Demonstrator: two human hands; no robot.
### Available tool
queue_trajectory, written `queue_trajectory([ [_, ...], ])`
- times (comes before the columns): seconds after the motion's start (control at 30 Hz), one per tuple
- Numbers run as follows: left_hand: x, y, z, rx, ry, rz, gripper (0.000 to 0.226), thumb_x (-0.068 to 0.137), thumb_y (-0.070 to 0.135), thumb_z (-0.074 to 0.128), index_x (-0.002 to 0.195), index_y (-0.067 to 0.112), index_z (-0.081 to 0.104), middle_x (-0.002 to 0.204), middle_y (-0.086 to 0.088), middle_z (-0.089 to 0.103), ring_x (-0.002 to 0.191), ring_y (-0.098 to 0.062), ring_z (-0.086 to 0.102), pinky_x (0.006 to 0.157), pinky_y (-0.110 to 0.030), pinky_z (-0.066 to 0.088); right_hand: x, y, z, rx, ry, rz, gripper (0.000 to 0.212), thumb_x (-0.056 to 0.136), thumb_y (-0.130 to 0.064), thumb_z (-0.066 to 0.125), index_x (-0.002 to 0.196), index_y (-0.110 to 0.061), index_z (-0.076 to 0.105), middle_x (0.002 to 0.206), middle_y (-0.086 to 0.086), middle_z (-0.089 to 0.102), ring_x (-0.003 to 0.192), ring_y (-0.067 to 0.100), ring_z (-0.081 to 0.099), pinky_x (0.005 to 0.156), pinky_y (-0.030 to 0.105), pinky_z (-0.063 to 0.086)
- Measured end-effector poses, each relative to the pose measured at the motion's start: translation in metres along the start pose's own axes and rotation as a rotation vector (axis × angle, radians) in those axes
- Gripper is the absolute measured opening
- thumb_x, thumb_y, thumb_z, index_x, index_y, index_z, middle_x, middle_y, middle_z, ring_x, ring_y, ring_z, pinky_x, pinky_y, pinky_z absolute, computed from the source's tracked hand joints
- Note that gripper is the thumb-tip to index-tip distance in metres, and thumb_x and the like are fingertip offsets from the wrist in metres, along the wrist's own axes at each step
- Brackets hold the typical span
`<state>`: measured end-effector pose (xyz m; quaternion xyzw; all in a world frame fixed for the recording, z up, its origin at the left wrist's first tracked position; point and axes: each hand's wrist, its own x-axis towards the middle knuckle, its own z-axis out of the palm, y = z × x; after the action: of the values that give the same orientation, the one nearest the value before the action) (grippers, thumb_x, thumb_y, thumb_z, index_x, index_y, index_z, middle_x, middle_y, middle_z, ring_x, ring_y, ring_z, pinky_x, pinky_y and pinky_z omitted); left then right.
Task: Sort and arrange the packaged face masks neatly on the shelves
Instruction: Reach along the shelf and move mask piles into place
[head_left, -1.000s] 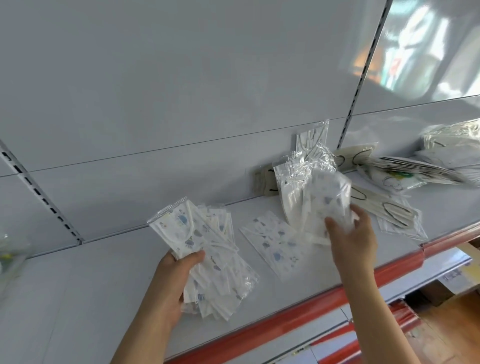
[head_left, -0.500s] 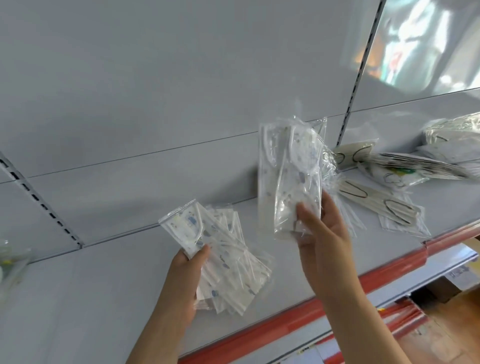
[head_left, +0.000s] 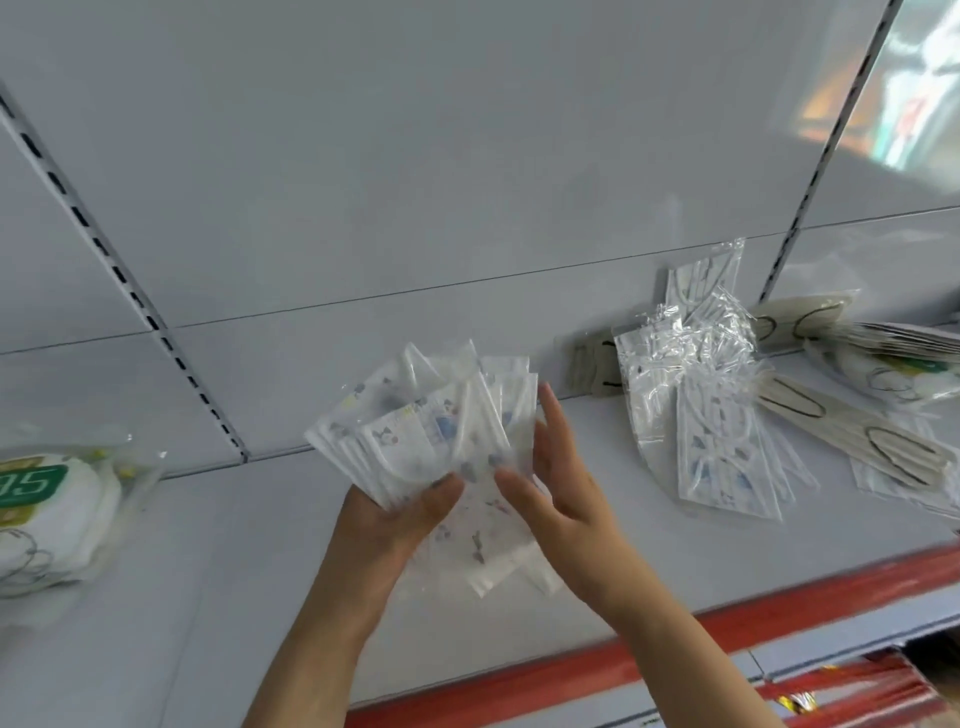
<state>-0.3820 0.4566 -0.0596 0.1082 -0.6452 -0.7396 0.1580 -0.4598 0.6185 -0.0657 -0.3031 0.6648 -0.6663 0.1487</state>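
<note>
Squaring up a fanned bundle of clear-plastic packets of white child-print face masks (head_left: 441, 441) above the pale grey metal shelf (head_left: 260, 545). Left hand (head_left: 387, 530) curled beneath the bundle, thumb clamped over its lower front edge. Right hand (head_left: 563, 488) flat against the bundle's right side, fingers straight and pressing rather than gripping. Bundle raised off the shelf, splayed upward and away from the left palm, lowest packets drooping between the two wrists.

Off to the right of the right hand, well apart: a loose heap of similar clear-wrapped printed masks (head_left: 711, 415) leaning on the back panel, then beige masks with black ear loops (head_left: 852, 431) scattered flat. Far to the left of the left hand: a bulging clear bag of white cup-shaped masks with a green label (head_left: 57, 514).

Likely very light, limp and slick, film sliding readily on film; a fan like this apt to spill if pinched at one corner only. Best taken across the short lower edge, thumb on top and fingers beneath, with the other palm tapping the long sides flush before setting down.
</note>
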Motion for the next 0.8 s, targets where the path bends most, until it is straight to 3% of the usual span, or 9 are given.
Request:
queue_trajectory([
  [0.07,-0.002,0.006,-0.008,0.134,-0.037,0.038,0.046,0.081,0.017,0.082,0.123,0.024,0.067,0.113,-0.001,0.077,0.104,-0.022,0.074,0.079,-0.033,0.061,0.003,-0.008,0.007,0.128,-0.044,-0.022,0.089,0.093,-0.034,0.066,0.157,-0.040,0.004,0.150,-0.016,0.045,0.138,0.002,0.043,0.113,0.033,0.040],
  [0.17,-0.005,0.002,-0.012,0.301,-0.050,-0.005,0.051,0.076,0.021,0.082,0.125,0.025,0.065,0.109,0.007,0.078,0.100,-0.013,0.075,0.074,-0.024,0.060,0.004,-0.002,0.017,0.067,-0.069,0.018,0.099,0.082,-0.041,0.076,0.153,-0.050,0.007,0.145,-0.020,0.048,0.135,-0.003,0.044,0.111,0.024,0.041],
  [0.27,-0.010,-0.007,-0.011,0.422,0.031,-0.021,0.029,0.083,0.025,0.082,0.110,0.026,0.073,0.096,0.010,0.079,0.089,-0.007,0.076,0.070,-0.019,0.057,0.008,0.002,0.024,-0.006,-0.082,-0.053,0.065,0.092,-0.022,0.070,0.144,-0.043,0.038,0.124,-0.013,0.065,0.119,0.008,0.061,0.099,0.030,0.050],
  [0.37,-0.015,-0.012,-0.016,0.302,0.131,-0.051,0.026,0.080,0.015,0.082,0.105,0.018,0.074,0.092,0.004,0.080,0.084,-0.013,0.077,0.066,-0.023,0.059,0.016,0.009,0.015,-0.009,0.085,-0.118,0.038,0.097,-0.037,0.059,0.134,-0.029,0.055,0.118,-0.003,0.067,0.114,0.015,0.063,0.099,0.037,0.050],
  [0.43,-0.015,-0.012,-0.022,0.219,0.222,-0.080,0.032,0.077,0.021,0.087,0.106,0.019,0.072,0.093,0.001,0.080,0.085,-0.017,0.078,0.068,-0.031,0.061,0.023,0.020,-0.003,-0.455,0.213,-0.027,0.052,0.095,-0.056,0.048,0.136,-0.024,0.051,0.124,-0.004,0.063,0.116,0.015,0.059,0.098,0.039,0.049],
  [0.5,-0.012,-0.015,-0.030,0.097,0.341,-0.134,0.037,0.075,0.025,0.087,0.107,0.020,0.071,0.092,-0.003,0.080,0.085,-0.024,0.078,0.067,-0.038,0.061,0.023,0.034,-0.019,-1.024,0.217,0.301,0.070,0.089,-0.068,0.046,0.141,-0.020,0.042,0.133,0.001,0.055,0.123,0.024,0.052,0.101,0.040,0.042],
  [0.57,-0.008,-0.017,-0.035,-0.018,0.417,-0.206,0.032,0.081,0.020,0.082,0.112,0.017,0.071,0.094,-0.007,0.080,0.084,-0.027,0.078,0.068,-0.040,0.060,0.019,0.043,-0.024,-1.231,0.145,0.503,0.067,0.086,-0.069,0.053,0.131,-0.019,0.047,0.129,0.005,0.054,0.122,0.027,0.049,0.099,0.039,0.036],
  [0.7,-0.007,-0.019,-0.033,-0.161,0.411,-0.316,0.025,0.089,0.012,0.073,0.114,0.014,0.071,0.099,-0.013,0.079,0.083,-0.029,0.077,0.070,-0.041,0.061,0.018,0.045,-0.022,-0.932,0.153,0.409,0.020,0.089,-0.041,0.066,0.091,-0.027,0.052,0.095,-0.008,0.056,0.102,0.021,0.054,0.083,0.028,0.035],
  [0.8,-0.006,-0.022,-0.027,-0.234,0.378,-0.371,0.025,0.091,0.011,0.070,0.116,0.014,0.070,0.101,-0.014,0.079,0.087,-0.031,0.077,0.070,-0.041,0.062,0.013,0.038,-0.028,-0.442,0.340,0.260,0.023,0.088,-0.024,0.071,0.079,-0.021,0.049,0.069,-0.006,0.054,0.064,0.014,0.050,0.056,0.020,0.037],
])
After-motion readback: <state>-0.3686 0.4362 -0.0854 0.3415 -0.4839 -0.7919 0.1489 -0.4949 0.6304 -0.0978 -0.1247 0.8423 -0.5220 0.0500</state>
